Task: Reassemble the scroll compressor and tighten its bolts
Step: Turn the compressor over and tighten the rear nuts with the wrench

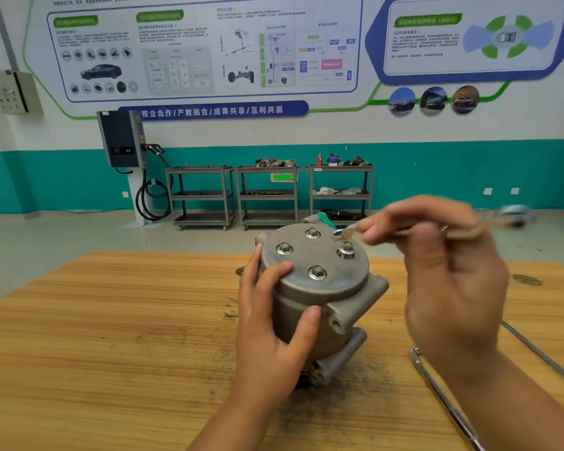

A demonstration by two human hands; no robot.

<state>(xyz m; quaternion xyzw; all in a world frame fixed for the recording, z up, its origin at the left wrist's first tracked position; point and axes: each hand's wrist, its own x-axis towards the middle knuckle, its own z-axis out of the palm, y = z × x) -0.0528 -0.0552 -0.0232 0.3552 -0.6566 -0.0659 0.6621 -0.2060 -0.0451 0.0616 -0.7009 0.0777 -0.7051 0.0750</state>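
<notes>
A grey metal scroll compressor (319,307) stands on end on the wooden table (111,336). Its round end cover (303,265) faces up with several hex bolts in it; one at the right (346,249) stands higher than the others. My left hand (274,333) grips the compressor's left side, fingers over the cover's rim. My right hand (446,278), blurred, holds a slim wrench (404,231). The wrench's ring end (337,235) hovers just above and left of the raised bolt.
A long metal bar tool (443,398) lies on the table at the right. Beyond the table are a bare floor, three grey shelf carts (267,196) and a charging unit (124,148) against the wall.
</notes>
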